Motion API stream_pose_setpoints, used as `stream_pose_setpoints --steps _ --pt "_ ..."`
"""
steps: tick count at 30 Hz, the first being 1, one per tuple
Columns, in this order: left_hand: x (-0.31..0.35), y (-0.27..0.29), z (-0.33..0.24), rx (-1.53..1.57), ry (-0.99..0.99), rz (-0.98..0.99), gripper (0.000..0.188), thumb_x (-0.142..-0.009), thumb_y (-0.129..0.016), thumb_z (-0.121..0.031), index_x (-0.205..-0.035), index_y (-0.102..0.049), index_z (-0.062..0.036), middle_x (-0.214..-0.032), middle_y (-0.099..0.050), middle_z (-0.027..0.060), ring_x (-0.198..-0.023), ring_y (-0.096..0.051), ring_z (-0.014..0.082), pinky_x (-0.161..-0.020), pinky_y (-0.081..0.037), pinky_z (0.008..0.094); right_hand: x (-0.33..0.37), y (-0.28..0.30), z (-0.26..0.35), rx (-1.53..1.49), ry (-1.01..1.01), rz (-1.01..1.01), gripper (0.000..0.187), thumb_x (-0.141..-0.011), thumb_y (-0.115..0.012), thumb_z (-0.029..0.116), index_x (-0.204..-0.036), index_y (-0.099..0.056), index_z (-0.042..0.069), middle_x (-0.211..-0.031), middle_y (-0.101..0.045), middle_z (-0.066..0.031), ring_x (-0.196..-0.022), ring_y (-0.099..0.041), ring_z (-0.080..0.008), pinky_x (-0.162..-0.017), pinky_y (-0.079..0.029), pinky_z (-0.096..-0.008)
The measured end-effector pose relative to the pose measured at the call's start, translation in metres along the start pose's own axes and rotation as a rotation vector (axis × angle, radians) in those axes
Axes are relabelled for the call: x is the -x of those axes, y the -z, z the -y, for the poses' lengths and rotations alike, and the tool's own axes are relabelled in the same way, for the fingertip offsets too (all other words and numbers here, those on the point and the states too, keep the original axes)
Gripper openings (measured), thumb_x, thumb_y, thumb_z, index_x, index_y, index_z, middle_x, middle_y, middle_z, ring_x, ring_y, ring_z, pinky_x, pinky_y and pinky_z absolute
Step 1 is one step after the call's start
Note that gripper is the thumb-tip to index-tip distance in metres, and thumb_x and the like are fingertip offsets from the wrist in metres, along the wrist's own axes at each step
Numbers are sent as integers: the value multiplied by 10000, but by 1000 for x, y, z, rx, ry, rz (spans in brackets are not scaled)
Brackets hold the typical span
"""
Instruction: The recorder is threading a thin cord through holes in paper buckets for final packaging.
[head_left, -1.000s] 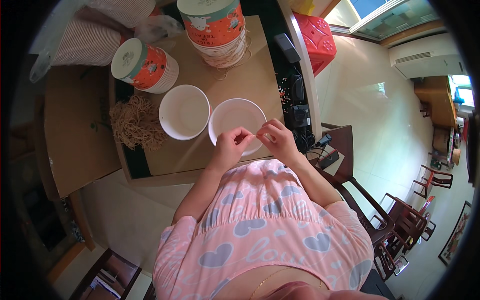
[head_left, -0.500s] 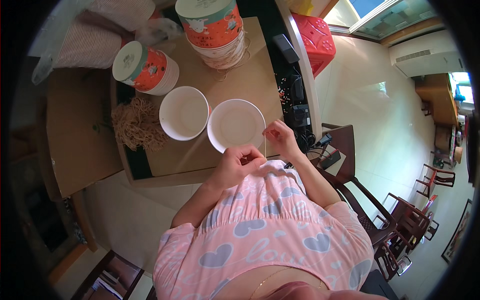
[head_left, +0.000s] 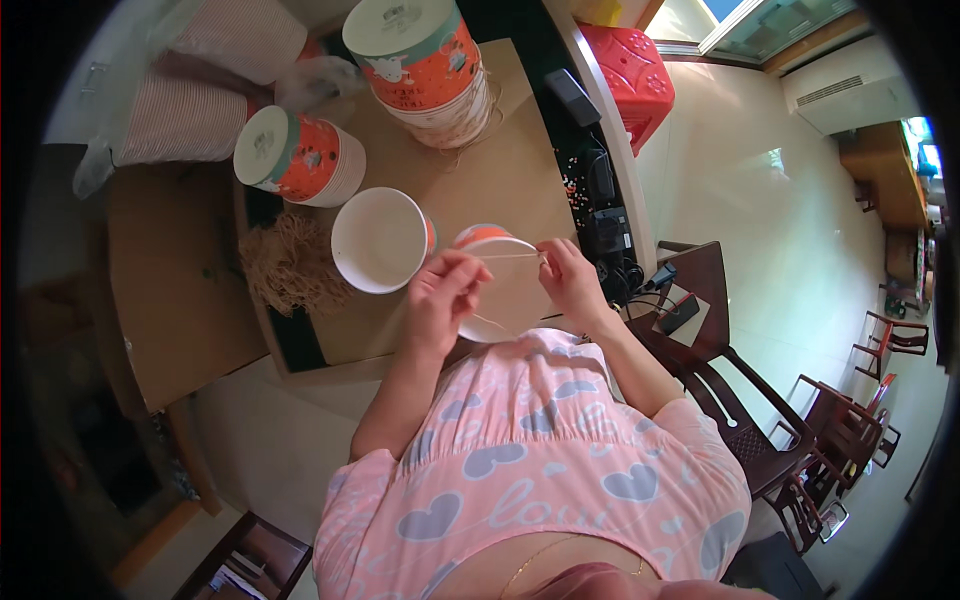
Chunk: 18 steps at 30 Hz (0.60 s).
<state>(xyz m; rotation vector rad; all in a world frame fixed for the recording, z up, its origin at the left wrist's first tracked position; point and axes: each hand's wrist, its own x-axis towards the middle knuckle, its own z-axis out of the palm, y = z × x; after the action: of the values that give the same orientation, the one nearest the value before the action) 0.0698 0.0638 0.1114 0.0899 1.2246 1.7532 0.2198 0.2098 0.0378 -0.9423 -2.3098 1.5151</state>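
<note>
A white paper bucket (head_left: 512, 290) with an orange outside is tilted toward me, its mouth facing my body. Across its far rim runs a thin beige string (head_left: 512, 256), stretched between my two hands. My left hand (head_left: 440, 295), at the bucket's left side, pinches one end of it. At the right rim, the fingertips of my right hand (head_left: 575, 285) are closed on the string. A loose piece of string hangs inside the bucket. Just left of my left hand, a second open bucket (head_left: 380, 240) stands upright. Behind it lies a tangled bundle of beige strings (head_left: 292, 262).
Stacked upside-down orange buckets (head_left: 425, 85) stand at the back, strings around the lower ones; a shorter stack (head_left: 300, 155) is to their left. Bagged white stacks (head_left: 185, 115) fill the far left. Black adapters (head_left: 607, 230) line the right table edge, near a red stool (head_left: 630, 80).
The near bucket has tipped toward me from standing upright. My left hand has risen to its left rim, and the string now spans between my hands. The whole view has shifted slightly.
</note>
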Motion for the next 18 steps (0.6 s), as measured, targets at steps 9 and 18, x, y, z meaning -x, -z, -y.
stream_pose_setpoints --steps 9,18 --pt "-10 56 -27 176 76 13 92 -913 -568 -116 -949 -608 -41 -777 -620 38 -550 -488 66 -436 -332 185 -71 10 11 155 242 86 198 -819 -572 49 -988 -668 87 -901 -566 -145 -813 -604 -339 -714 -502 -401" --pt "-51 50 -11 -1095 -438 -97 344 -790 -684 -26 -1126 -622 -67 -770 -528 40 -624 -516 118 -586 -453 263 -110 -6 13 303 381 212 157 -759 -640 96 -913 -661 73 -881 -601 -120 -875 -589 -320 -768 -490 -395"
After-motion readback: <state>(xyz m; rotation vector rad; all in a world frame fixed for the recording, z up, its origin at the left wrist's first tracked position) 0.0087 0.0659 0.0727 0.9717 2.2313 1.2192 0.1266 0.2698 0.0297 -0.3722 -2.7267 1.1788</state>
